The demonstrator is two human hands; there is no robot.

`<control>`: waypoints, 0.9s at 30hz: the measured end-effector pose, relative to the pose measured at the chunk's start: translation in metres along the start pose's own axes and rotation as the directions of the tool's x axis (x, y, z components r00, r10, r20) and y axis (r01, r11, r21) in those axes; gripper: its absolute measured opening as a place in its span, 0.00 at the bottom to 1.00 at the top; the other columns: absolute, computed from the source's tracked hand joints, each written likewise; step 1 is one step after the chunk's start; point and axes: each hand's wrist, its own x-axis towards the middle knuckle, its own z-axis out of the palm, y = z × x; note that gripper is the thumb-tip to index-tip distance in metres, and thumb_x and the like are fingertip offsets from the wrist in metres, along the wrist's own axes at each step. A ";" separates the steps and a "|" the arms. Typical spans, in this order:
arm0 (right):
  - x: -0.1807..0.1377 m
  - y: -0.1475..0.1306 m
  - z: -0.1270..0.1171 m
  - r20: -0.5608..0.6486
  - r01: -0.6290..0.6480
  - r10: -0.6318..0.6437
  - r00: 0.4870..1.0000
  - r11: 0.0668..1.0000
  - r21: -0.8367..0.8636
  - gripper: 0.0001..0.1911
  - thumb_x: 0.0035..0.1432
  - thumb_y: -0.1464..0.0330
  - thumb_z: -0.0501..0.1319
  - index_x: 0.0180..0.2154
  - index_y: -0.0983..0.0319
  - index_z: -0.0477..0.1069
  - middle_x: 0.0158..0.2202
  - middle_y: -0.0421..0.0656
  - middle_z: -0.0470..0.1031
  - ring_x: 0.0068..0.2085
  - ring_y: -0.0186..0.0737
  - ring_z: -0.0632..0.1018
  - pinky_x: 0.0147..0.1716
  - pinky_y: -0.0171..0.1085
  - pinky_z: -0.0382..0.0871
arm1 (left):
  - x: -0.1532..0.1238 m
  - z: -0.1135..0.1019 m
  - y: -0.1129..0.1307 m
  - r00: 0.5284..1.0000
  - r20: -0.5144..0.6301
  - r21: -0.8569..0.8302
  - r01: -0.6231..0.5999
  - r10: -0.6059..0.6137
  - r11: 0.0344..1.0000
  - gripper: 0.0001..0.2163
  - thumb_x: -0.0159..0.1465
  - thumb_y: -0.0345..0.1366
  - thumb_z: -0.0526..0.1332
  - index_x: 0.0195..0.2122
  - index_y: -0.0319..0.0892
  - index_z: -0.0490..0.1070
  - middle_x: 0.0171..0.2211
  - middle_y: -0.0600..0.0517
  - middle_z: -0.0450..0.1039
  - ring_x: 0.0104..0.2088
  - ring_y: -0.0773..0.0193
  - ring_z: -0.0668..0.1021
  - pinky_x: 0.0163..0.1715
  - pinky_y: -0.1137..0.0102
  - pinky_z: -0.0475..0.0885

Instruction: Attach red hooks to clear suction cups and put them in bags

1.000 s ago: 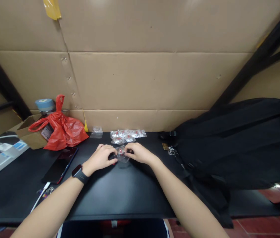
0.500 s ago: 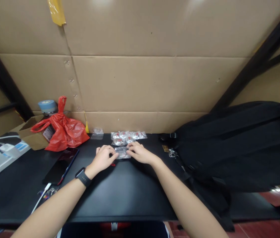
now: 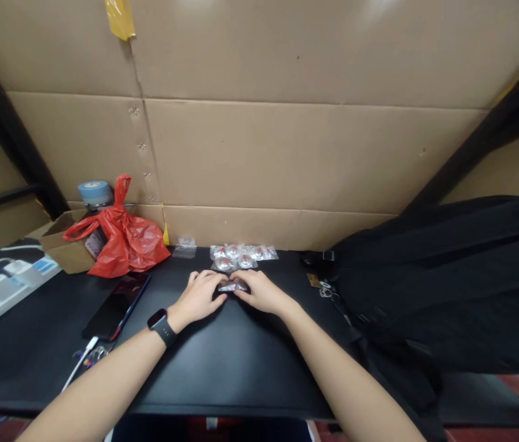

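Both hands meet at a small clear plastic packet in the middle of the black table. My left hand, with a dark watch on its wrist, grips the packet's left end between thumb and fingers. My right hand pinches the right end the same way. The packet looks bunched and shiny; what is inside cannot be made out. Just beyond the fingers lie several clear packets with round, shiny items and red marks in them.
Left are a red plastic bag, a cardboard box, a phone on a cable, keys and a white power strip. Flat clear bags lie by the cardboard wall. A black backpack fills the right.
The packet lay flat between my hands; now it is lifted or tilted and bunched, with both hands closed nearer together on it. The whole view has shifted slightly.
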 end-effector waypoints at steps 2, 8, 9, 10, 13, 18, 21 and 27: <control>0.001 0.002 -0.003 -0.009 -0.024 0.026 1.000 0.991 0.130 0.13 0.64 0.66 0.58 0.50 0.58 0.70 0.41 0.44 0.80 0.41 0.41 0.79 0.45 0.39 0.68 | 0.001 0.002 -0.003 0.998 -0.021 -0.013 0.058 -0.059 0.998 0.11 0.67 0.36 0.58 0.51 0.48 0.67 0.46 0.51 0.77 0.51 0.56 0.73 0.49 0.60 0.58; 0.003 0.012 0.001 -0.001 -0.036 0.038 0.999 0.951 0.307 0.19 0.56 0.69 0.65 0.50 0.59 0.69 0.33 0.40 0.79 0.37 0.39 0.80 0.43 0.39 0.70 | 0.004 0.006 -0.009 0.979 -0.041 -0.116 0.194 -0.200 0.974 0.14 0.66 0.34 0.57 0.54 0.47 0.63 0.37 0.54 0.80 0.46 0.57 0.76 0.47 0.60 0.57; 0.004 0.014 0.003 -0.009 -0.043 0.049 0.999 0.936 0.349 0.18 0.56 0.69 0.64 0.49 0.59 0.69 0.32 0.39 0.79 0.35 0.39 0.79 0.42 0.38 0.70 | 0.004 0.006 -0.009 0.980 -0.036 -0.134 0.191 -0.197 0.972 0.15 0.66 0.34 0.57 0.54 0.47 0.62 0.37 0.54 0.80 0.46 0.57 0.76 0.47 0.60 0.57; 0.004 0.017 0.003 -0.020 -0.051 0.063 0.998 0.919 0.392 0.17 0.56 0.69 0.63 0.49 0.59 0.68 0.31 0.38 0.78 0.34 0.38 0.79 0.41 0.38 0.70 | 0.004 0.006 -0.009 0.981 -0.033 -0.149 0.184 -0.191 0.972 0.16 0.66 0.35 0.57 0.55 0.47 0.61 0.37 0.54 0.80 0.47 0.57 0.77 0.48 0.60 0.57; 0.006 0.031 -0.003 -0.067 -0.078 0.125 0.990 0.872 0.483 0.19 0.55 0.67 0.63 0.49 0.60 0.67 0.29 0.38 0.78 0.31 0.38 0.78 0.38 0.37 0.70 | 0.004 0.003 -0.008 0.983 -0.066 -0.148 0.162 -0.173 0.976 0.17 0.67 0.37 0.56 0.57 0.47 0.60 0.38 0.53 0.80 0.47 0.57 0.77 0.48 0.60 0.58; -0.003 0.076 -0.029 -0.290 -0.176 0.331 0.898 0.875 0.451 0.20 0.52 0.66 0.61 0.48 0.61 0.67 0.27 0.38 0.76 0.30 0.38 0.77 0.36 0.38 0.69 | 0.003 -0.018 -0.016 0.999 -0.014 -0.041 0.046 -0.047 0.998 0.08 0.68 0.38 0.56 0.44 0.47 0.72 0.39 0.53 0.78 0.45 0.58 0.76 0.48 0.63 0.59; -0.010 0.097 -0.034 -0.379 -0.362 0.489 0.785 0.860 0.359 0.18 0.53 0.69 0.60 0.47 0.60 0.67 0.29 0.40 0.78 0.32 0.40 0.77 0.37 0.38 0.68 | 0.002 -0.029 -0.024 0.987 0.147 -0.064 -0.054 0.063 0.997 0.06 0.64 0.42 0.63 0.37 0.47 0.75 0.36 0.54 0.78 0.42 0.59 0.76 0.46 0.66 0.61; -0.010 0.091 -0.029 -0.422 -0.548 0.464 0.779 0.831 -0.099 0.12 0.56 0.67 0.63 0.44 0.59 0.72 0.40 0.47 0.78 0.44 0.48 0.77 0.45 0.45 0.65 | -0.001 -0.028 -0.024 0.964 0.244 -0.082 -0.087 0.105 0.993 0.05 0.61 0.40 0.67 0.32 0.46 0.77 0.34 0.53 0.77 0.40 0.60 0.75 0.43 0.68 0.62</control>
